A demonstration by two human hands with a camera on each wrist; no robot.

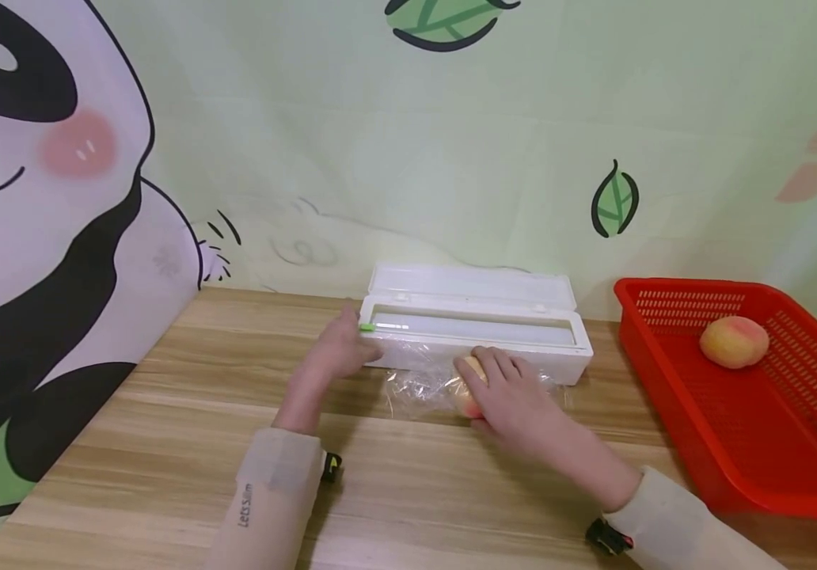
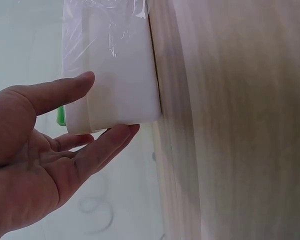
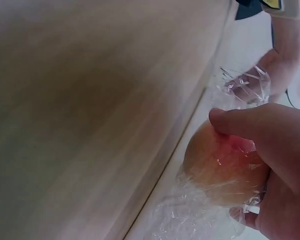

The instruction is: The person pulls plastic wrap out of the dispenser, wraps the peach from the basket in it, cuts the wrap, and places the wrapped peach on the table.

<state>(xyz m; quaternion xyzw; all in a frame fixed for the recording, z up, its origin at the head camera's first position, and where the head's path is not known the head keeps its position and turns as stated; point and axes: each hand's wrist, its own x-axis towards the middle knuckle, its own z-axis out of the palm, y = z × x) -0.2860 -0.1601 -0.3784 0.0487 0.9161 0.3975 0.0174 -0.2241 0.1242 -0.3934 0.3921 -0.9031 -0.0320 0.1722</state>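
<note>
Cream sleeves [image 1: 266,483], dark lettering [image 1: 245,505], black wrist gear [image 1: 608,537]

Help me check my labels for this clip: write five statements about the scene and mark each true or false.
1. The right hand holds a peach. True.
2. Clear film shows in front of the white box. True.
3. The white box is shut. False: its lid is open.
4. The red basket holds another peach. True.
5. Both hands are in the red basket. False: the left hand is at the white box's left end, the right hand on the held peach.
</note>
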